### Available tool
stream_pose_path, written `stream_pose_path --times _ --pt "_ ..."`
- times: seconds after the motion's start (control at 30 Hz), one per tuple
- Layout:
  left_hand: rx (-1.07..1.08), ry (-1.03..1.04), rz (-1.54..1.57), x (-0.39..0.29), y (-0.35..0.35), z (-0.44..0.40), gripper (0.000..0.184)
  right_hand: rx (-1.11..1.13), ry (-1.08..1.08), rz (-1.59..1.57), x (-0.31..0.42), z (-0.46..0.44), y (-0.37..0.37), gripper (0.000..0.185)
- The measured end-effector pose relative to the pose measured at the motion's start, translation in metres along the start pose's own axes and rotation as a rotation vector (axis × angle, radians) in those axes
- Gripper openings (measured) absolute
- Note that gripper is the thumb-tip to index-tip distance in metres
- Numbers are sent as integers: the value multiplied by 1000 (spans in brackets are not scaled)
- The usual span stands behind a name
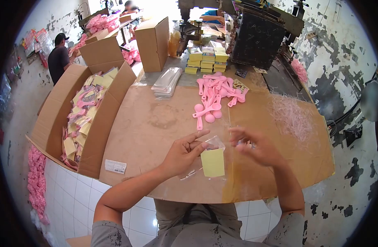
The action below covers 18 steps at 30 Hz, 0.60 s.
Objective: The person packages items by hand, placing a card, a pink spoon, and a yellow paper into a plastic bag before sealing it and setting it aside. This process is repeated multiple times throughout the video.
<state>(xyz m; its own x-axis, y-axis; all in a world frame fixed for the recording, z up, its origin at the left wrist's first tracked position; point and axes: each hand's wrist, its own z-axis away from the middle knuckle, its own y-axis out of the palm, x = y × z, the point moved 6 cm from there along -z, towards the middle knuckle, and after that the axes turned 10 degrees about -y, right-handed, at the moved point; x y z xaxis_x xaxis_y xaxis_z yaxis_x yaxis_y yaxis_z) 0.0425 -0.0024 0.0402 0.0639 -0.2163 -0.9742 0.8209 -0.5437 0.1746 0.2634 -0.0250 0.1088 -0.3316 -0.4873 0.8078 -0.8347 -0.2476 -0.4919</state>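
Observation:
My left hand (184, 151) pinches a clear plastic bag (193, 172) between thumb and fingers, low over the cardboard-covered table. A pale yellow card (213, 163) shows in the bag, below my fingertips. My right hand (257, 147) hovers to the right of the bag, apart from it, with its fingers loosely bent and spread. Slight blur and the bent fingers hide part of its palm. Beyond both hands lies a pile of pink plastic scoops (215, 92).
At left stands an open cardboard box (96, 136) of filled packets. Clear bags (167, 82) and stacks of yellow cards (206, 61) lie farther back. Plastic shreds (294, 119) lie at right, a white label (115, 166) at left. Another person (60, 59) is at the far left.

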Motion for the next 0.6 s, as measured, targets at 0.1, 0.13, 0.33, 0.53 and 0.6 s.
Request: stream_pose_path --times 0.1,0.13,0.33,0.53,0.6 --pt "-11 34 -9 -5 2 4 52 8 54 -265 -3 -10 42 37" --pt "-10 28 3 -5 1 5 51 -2 88 -354 -10 -12 48 37" --pt "-21 50 31 -7 -4 2 40 -28 142 -446 -31 -14 39 29" --pt "-67 2 -1 -2 -8 2 30 -99 131 -432 -35 -11 37 19" --pt "-86 18 -14 -3 -10 1 29 -139 154 -463 -38 -10 36 14"
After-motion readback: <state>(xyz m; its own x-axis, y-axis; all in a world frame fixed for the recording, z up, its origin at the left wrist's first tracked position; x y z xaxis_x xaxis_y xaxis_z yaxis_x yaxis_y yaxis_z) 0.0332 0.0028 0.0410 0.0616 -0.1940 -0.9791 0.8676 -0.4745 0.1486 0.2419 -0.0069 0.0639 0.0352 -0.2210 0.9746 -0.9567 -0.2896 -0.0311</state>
